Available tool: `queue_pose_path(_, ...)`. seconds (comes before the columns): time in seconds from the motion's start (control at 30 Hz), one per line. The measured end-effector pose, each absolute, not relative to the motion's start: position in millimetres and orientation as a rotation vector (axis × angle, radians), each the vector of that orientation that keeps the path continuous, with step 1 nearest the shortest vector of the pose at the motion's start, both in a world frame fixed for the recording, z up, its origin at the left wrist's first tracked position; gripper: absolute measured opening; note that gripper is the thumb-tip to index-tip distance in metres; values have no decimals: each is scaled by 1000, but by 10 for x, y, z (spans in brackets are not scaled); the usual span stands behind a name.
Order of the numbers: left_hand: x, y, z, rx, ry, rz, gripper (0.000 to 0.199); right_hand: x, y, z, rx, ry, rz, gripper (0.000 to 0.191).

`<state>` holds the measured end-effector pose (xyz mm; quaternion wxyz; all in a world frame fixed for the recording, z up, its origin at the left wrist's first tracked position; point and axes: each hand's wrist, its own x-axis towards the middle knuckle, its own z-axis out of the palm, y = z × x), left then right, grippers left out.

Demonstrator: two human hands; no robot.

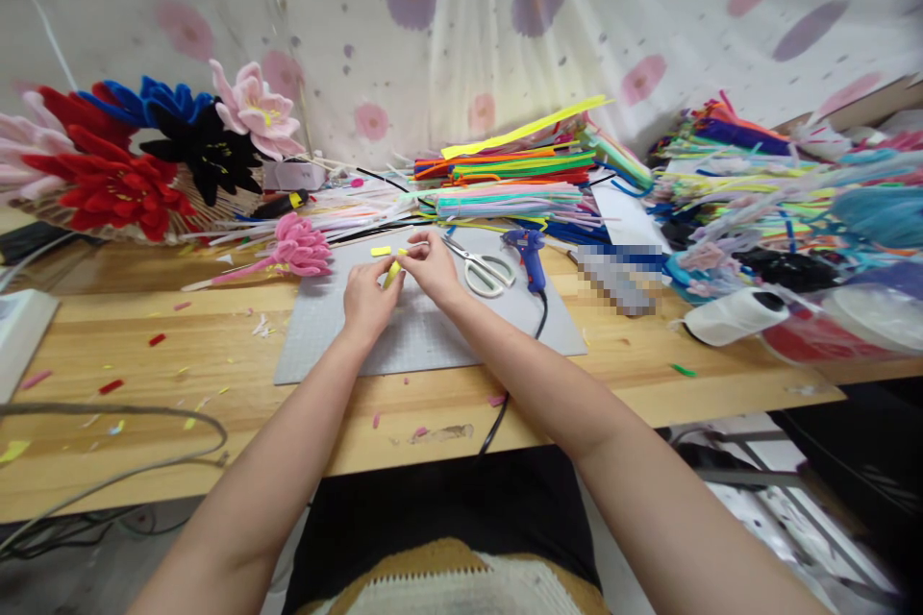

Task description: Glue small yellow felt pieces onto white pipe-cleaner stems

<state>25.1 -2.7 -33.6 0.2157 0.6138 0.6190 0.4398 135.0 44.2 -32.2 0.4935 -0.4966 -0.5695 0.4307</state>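
Over the grey cutting mat [425, 336], my left hand [370, 296] pinches a small yellow strip [393, 273]. Close against it, my right hand [431, 267] has its fingertips closed at the strip's upper end. What exactly the strip is made of is too small to tell. Just behind my left hand a short yellow piece [381, 252] lies on the mat. White-handled scissors [485, 271] rest to the right of my right hand. Beyond them stands a blue glue gun [532, 255] with a black cord. A pink fuzzy flower [294, 248] lies at the mat's left edge.
Bundles of coloured pipe cleaners [515, 168] are heaped along the back. Finished fuzzy flowers [130, 183] stand at the left. A white roll [735, 315] and bagged materials [851, 307] sit at the right. Scraps dot the wooden table [245, 365]; a grey cable [144, 411] crosses its left side.
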Motion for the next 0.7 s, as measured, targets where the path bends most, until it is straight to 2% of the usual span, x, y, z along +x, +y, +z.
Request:
queue_pose_path(0.17,270,20,-379,1546,1526,1342,41,1349,430,-301,-1182,-1335,1107,29)
queue_pose_path(0.27,252,74,-406,1341,1306,1259,34,1374,434,-265,-1124,-1277,1240,30)
queue_pose_path(0.4,196,113,-406,1092,1199,1169,43,1438,455,-219,-1123,-1258,1347,34)
queue_pose_path(0.7,166,93,-397,1045,1188,1210,52,1459,508,-290,-1185,-1479,1118,31)
